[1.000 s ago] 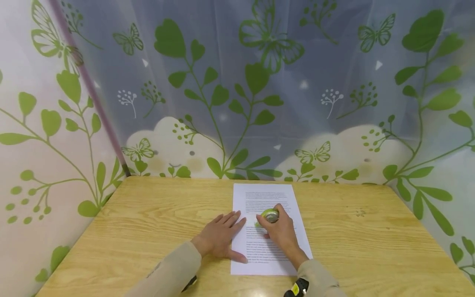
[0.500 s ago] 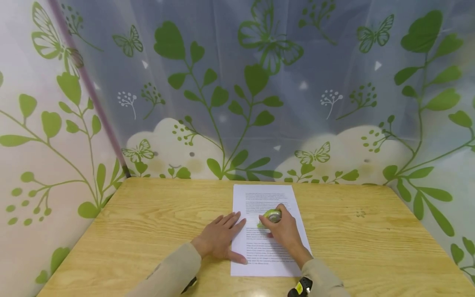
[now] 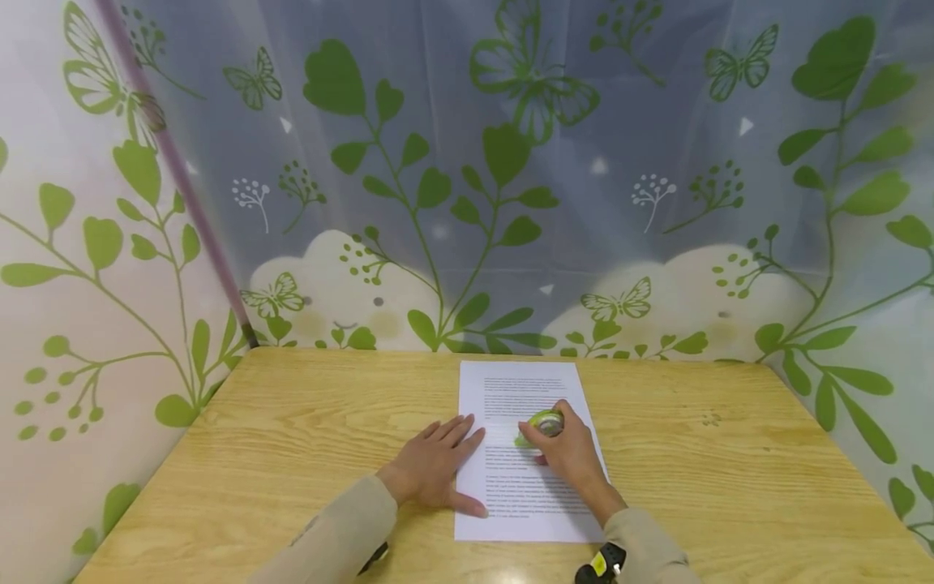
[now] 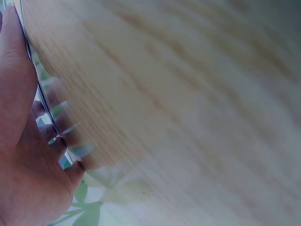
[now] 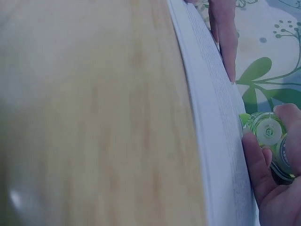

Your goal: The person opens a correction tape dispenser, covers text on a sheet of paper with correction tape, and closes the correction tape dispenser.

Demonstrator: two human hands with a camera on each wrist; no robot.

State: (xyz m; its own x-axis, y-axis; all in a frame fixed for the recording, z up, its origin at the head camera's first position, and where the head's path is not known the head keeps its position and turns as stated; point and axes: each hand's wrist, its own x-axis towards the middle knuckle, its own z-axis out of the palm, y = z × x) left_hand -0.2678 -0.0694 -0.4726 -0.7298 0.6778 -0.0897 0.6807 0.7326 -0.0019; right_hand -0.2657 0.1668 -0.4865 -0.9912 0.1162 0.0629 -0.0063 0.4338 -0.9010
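A sheet of printed paper (image 3: 511, 527) lies on the wooden table, its lines of text running across it. My left hand (image 3: 430, 464) rests flat on the sheet's left edge, fingers spread and thumb stretched out. Over the middle of the page, my right hand (image 3: 574, 458) pinches a green correction tape (image 3: 547, 420) between thumb and fingers. Its tip points down-left at the paper. A white band without print runs left of the tip, between two blocks of text. In the right wrist view, a clear window shows the round spools of the correction tape (image 5: 268, 129).
The wooden table (image 3: 292, 422) extends on both sides of the sheet. Behind it hangs a curtain (image 3: 438, 203) printed with green leaves, butterflies and clouds. A small paw-like mark (image 3: 711, 419) shows on the tabletop at right.
My right hand has slid a little to the right across the page with the correction tape, and the white band left of its tip looks longer. My left hand has stayed in place.
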